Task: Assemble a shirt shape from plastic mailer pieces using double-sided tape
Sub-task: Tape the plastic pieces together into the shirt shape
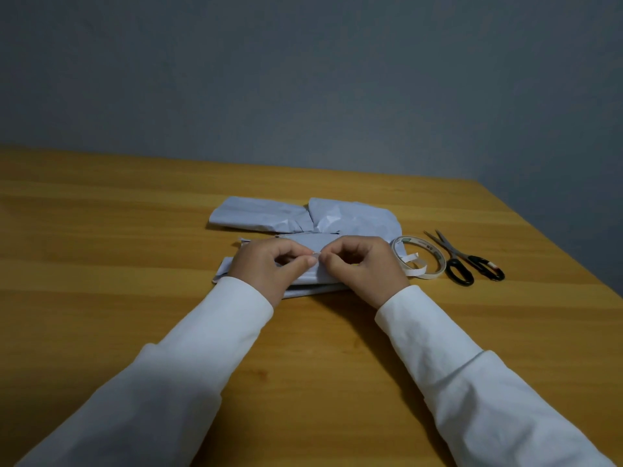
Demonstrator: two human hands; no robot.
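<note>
Several pale grey plastic mailer pieces lie mid-table. A folded piece [303, 242] lies under both hands, and two more pieces [259, 215] [357, 215] sit just behind it. My left hand [269, 264] and my right hand [364, 267] are side by side on the folded piece, fingers curled. Their fingertips meet and pinch a small white strip of tape [316, 253] between them. A roll of double-sided tape [421, 259] with a loose white tail lies right of my right hand.
Black-handled scissors [465, 261] lie shut to the right of the tape roll. The wooden table [135, 230] runs to a grey wall behind, and its right edge slants past the scissors. White sleeves cover both forearms.
</note>
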